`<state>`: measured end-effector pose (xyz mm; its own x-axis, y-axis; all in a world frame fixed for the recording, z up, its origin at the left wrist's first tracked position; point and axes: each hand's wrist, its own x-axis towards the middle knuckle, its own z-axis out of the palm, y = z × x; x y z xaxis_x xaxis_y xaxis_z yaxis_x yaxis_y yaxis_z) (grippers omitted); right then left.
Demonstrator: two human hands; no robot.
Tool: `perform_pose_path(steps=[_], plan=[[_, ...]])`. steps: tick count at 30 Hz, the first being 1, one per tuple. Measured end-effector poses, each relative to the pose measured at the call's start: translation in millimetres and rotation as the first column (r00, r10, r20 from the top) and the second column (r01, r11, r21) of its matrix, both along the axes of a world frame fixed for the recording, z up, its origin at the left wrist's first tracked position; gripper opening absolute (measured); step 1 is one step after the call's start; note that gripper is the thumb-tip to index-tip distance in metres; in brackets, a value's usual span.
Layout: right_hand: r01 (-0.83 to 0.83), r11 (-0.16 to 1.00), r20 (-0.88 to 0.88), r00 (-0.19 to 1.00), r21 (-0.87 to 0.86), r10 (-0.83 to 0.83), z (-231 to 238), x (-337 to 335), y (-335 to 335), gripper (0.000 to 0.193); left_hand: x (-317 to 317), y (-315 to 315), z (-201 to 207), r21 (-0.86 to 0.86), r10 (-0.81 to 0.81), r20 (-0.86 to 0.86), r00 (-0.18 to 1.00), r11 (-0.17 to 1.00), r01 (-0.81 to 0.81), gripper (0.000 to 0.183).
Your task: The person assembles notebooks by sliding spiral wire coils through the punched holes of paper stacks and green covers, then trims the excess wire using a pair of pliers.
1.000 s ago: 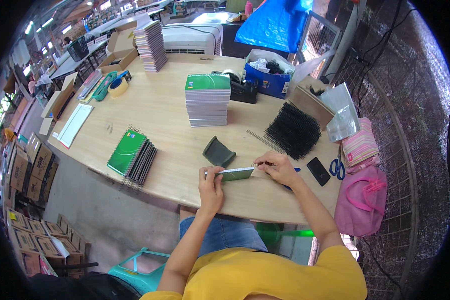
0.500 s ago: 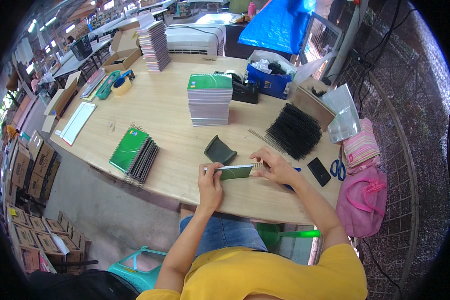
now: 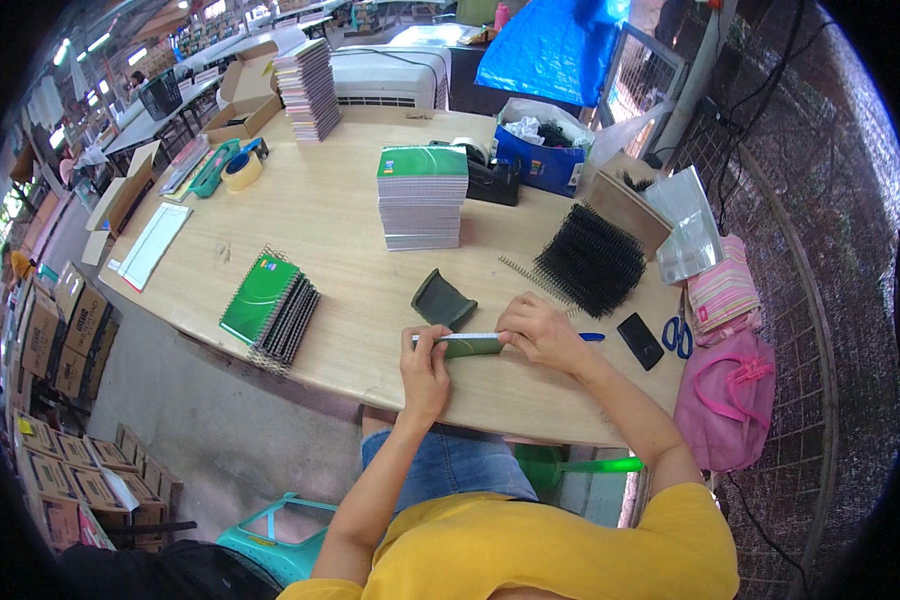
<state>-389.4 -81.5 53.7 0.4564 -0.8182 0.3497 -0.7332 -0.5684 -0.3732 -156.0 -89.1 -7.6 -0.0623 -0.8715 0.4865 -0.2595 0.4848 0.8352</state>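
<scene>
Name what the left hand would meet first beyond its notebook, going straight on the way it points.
Past the notebook, the left hand would probably meet the dark curved piece, though its height above the table is unclear.

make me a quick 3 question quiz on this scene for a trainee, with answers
1. Multiple choice: what lies between the left hand and the right hand?
a) a pink bag
b) a green notebook
c) a roll of tape

2. True or false: the phone lies to the left of the scissors.

3. Fill in the blank: the heap of coils beyond the right hand is ____ in colour.

Key: 1 b; 2 true; 3 black
</scene>
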Motion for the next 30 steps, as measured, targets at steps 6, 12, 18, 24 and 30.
perform_pose_path(steps=[6, 12, 18, 24, 30], plan=[[0.451, 0.862, -0.227, 0.886, 0.23, -0.403, 32.9, 42.2, -44.9, 0.064, 17.5, 5.9, 3.7, -0.035, -0.014, 0.012, 1.0, 0.999, 0.015, 0.023], [0.566, 0.711, -0.628, 0.745, 0.418, -0.224, 11.7, 128.6, -126.1, 0.089, 31.2, 7.5, 9.5, -0.03, -0.009, 0.033, 0.999, 0.999, 0.01, 0.02], [0.277, 0.917, -0.541, 0.837, 0.287, -0.084, 10.7, 96.0, -75.1, 0.076, 62.7, 5.7, 6.6, -0.101, 0.032, 0.078, 0.996, 0.995, -0.024, 0.021], [0.016, 0.909, 0.195, 0.975, 0.417, -0.106, 9.1, 13.7, -57.2, 0.061, 33.6, -4.8, 6.8, -0.034, 0.028, 0.07, 0.997, 0.999, -0.025, 0.049], [-0.295, 0.724, 0.275, 0.95, 0.624, 0.15, 13.5, -14.1, -40.2, 0.046, 27.5, -13.3, 2.6, 0.003, -0.043, 0.044, 0.998, 0.999, 0.043, 0.049]])
